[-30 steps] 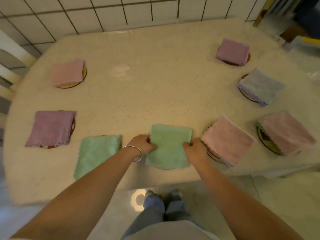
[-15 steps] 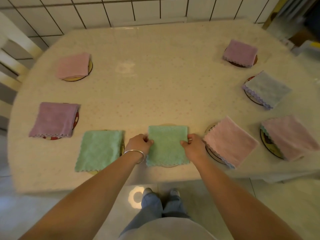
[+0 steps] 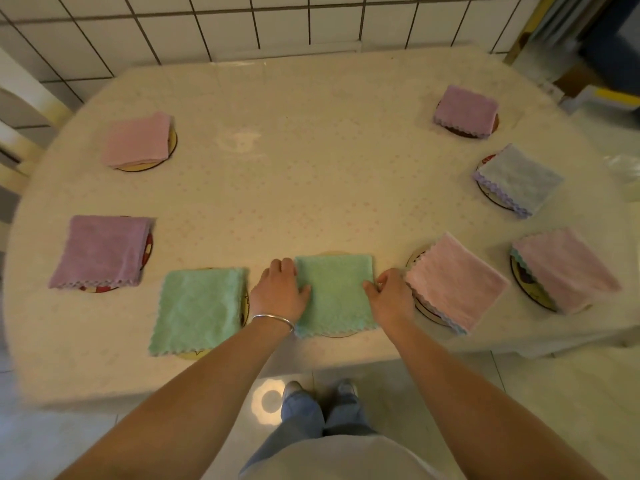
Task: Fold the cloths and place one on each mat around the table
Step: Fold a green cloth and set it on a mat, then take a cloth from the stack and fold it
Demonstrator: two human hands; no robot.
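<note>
Shifted a little away from the near edge since a second earlier, the green cloth [image 3: 334, 294] lay squarer over its round mat [image 3: 333, 335], of which only slivers showed at the far and near edges. Both hands stayed on it: the left hand [image 3: 278, 292] sat on the left edge with its thumb on top of the fabric and its curled fingers at the far left corner, a grip that looked like a light pinch, and the right hand [image 3: 391, 294] held the right edge the same way, thumb and fingertips nipping the border. Cloth was flat, folded, scalloped hem toward the person. Just left of it lay the second green cloth [image 3: 199, 308] on its own mat, then the purple cloth [image 3: 102, 251] and the pink cloth [image 3: 138, 140] further round; to the right were the pink cloth by the right hand [image 3: 457, 280], another pink one [image 3: 564, 268], a grey-blue cloth [image 3: 519, 178] and a far purple cloth [image 3: 465, 109], each on a mat. Every mat visible on the worktop [image 3: 311, 188] carried a cloth, so judged from this the task looked all but finished, with only the release of this last one left.
</note>
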